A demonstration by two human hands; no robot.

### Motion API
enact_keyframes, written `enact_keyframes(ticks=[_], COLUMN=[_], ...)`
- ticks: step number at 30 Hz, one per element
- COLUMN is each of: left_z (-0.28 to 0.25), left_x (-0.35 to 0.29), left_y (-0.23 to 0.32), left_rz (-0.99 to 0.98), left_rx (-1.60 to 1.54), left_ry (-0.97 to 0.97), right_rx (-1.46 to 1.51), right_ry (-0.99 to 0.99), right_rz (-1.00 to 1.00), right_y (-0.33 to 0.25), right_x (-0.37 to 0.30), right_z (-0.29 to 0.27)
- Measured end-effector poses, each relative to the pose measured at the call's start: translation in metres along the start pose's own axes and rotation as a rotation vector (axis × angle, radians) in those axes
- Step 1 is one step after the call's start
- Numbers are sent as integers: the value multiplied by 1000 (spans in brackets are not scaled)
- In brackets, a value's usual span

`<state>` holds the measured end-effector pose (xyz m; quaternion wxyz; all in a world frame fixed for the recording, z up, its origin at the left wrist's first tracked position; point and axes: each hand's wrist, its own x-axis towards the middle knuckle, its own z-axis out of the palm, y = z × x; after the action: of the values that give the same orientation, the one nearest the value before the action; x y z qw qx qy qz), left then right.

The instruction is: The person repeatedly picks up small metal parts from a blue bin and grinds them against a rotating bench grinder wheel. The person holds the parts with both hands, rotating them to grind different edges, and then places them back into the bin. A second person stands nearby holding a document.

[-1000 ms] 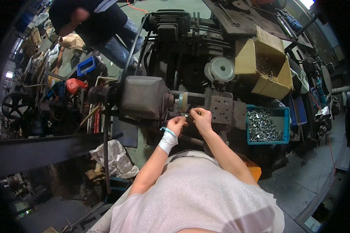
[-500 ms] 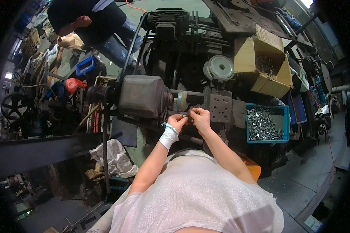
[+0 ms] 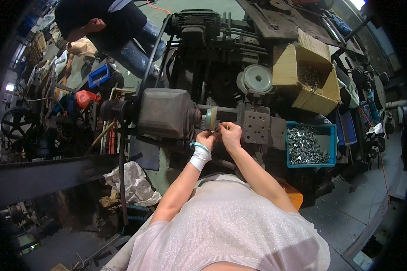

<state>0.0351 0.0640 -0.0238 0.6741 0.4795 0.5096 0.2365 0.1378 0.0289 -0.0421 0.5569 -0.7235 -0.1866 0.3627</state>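
Both my hands meet at the front of a round grinding wheel [image 3: 211, 118] that sticks out from a dark machine housing [image 3: 164, 112]. My left hand [image 3: 206, 139], with a white wrap and a teal band at the wrist, has its fingers pinched together. Close beside it, my right hand [image 3: 231, 134] is pinched too. Between the fingertips is a small metal part, mostly covered, right at the wheel's edge; whether it touches the wheel I cannot tell. To the right of my hands stands a metal block with several holes [image 3: 256, 126].
A teal crate [image 3: 333, 144] of small metal parts is at the right, below a cardboard box [image 3: 282, 67] holding more parts. A pale pulley [image 3: 257, 78] tops the machine. Another person [image 3: 106, 34] stands at the far left. A white sack [image 3: 133, 183] lies lower left.
Both hands have shifted slightly up toward the wheel, bringing the small part closer to its edge. The left wrist has moved a little to the right.
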Motion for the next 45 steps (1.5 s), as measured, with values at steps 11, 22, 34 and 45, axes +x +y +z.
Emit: enact_keyframes(ticks=[11, 22, 34, 45], left_z=[-21, -6, -20, -30], left_x=[-32, -29, -44, -36], left_y=[8, 1, 8, -3], left_rz=[-380, -115, -227, -243], left_rx=[-458, -27, -100, -238], left_ry=[-205, -155, -423, -498], right_rx=[786, -293, -391, 58], right_ry=[-430, -604, -235, -409], right_rz=[514, -161, -373, 189], right_y=[-62, -46, -41, -50], right_x=[-42, -70, -66, -53], right_z=[-45, -32, -38, -50])
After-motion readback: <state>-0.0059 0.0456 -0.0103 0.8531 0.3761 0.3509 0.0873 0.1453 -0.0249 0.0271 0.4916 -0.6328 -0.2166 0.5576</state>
